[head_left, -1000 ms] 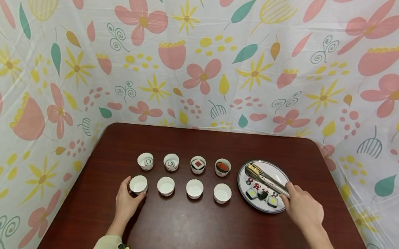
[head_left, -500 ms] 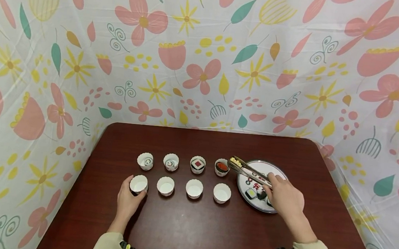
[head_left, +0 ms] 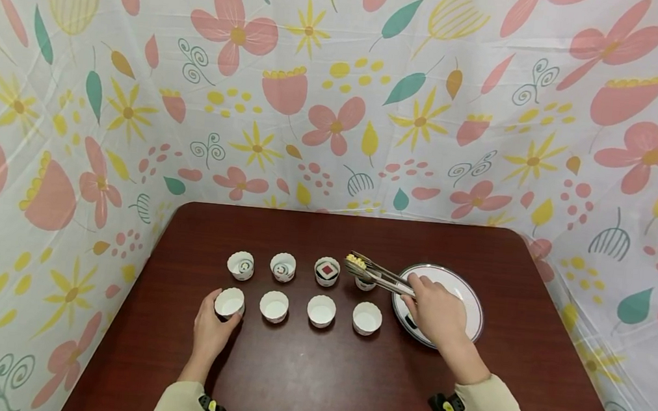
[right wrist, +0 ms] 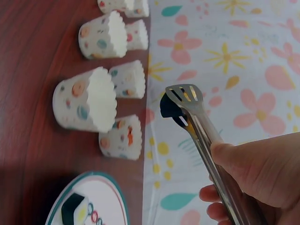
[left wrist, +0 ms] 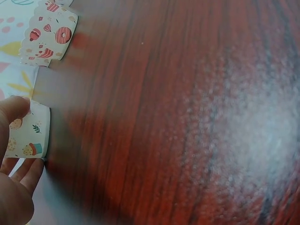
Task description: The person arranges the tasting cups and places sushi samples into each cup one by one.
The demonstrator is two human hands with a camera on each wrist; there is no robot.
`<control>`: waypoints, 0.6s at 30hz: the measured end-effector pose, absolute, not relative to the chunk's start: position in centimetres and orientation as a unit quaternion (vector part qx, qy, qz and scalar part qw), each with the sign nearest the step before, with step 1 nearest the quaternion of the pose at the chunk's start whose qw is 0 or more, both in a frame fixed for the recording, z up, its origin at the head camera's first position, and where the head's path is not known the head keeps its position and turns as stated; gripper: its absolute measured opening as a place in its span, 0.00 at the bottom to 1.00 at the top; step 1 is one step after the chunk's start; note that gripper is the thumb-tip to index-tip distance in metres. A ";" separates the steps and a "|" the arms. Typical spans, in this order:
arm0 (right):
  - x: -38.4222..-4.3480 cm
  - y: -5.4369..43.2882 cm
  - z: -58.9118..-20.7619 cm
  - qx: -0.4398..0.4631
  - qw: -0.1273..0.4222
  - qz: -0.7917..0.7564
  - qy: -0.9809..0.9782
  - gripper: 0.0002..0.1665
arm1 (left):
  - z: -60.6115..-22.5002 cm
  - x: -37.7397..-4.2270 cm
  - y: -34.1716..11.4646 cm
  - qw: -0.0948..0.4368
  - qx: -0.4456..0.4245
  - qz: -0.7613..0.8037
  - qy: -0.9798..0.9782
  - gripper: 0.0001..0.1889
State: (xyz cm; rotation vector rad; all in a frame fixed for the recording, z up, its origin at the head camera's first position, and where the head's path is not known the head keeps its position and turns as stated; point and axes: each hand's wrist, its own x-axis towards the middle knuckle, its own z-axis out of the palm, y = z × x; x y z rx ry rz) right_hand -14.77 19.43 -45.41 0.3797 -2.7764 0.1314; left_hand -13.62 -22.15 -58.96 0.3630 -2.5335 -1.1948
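My left hand [head_left: 212, 334] holds the white patterned paper cup [head_left: 229, 302] at the left end of the front row, thumb and fingers on its sides. My right hand [head_left: 439, 312] grips metal tongs [head_left: 384, 279] by the handles, above the plate. Pinched in their tips is a piece of sushi [head_left: 355, 261] with yellow topping; its dark wrapper [right wrist: 169, 108] shows in the right wrist view. The tips are raised over the back row, between the cup with the red-diamond sushi [head_left: 326, 271] and the rightmost cup [right wrist: 121, 138], which the tongs partly cover in the head view.
Two back-left cups [head_left: 241, 266] hold swirl-patterned rolls. The other front cups [head_left: 321, 311] show bare white insides. A round plate [head_left: 475, 306] on the right is partly hidden by my right hand; a dark-wrapped sushi [right wrist: 72, 211] lies on it. A floral cloth [head_left: 338, 102] hangs behind the table.
My right hand has moved left from over the plate, carrying the tongs and the yellow-topped sushi over the back row of cups. The left hand stays on its cup.
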 end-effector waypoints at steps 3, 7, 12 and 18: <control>-15.1 18.6 -45.3 0.141 0.168 0.043 -0.975 0.17 | -59.0 -13.6 -22.1 0.164 0.125 -0.417 -0.885 0.35; -15.4 17.5 -45.3 0.155 0.174 0.042 -0.972 0.18 | -59.0 -13.6 -22.2 0.167 0.124 -0.418 -0.885 0.35; -15.6 16.2 -45.4 0.176 0.194 0.044 -0.964 0.18 | -59.0 -13.6 -22.2 0.156 0.126 -0.419 -0.886 0.35; -15.9 14.7 -45.4 0.182 0.187 0.031 -0.965 0.22 | -58.9 -13.7 -22.3 0.154 0.124 -0.417 -0.887 0.35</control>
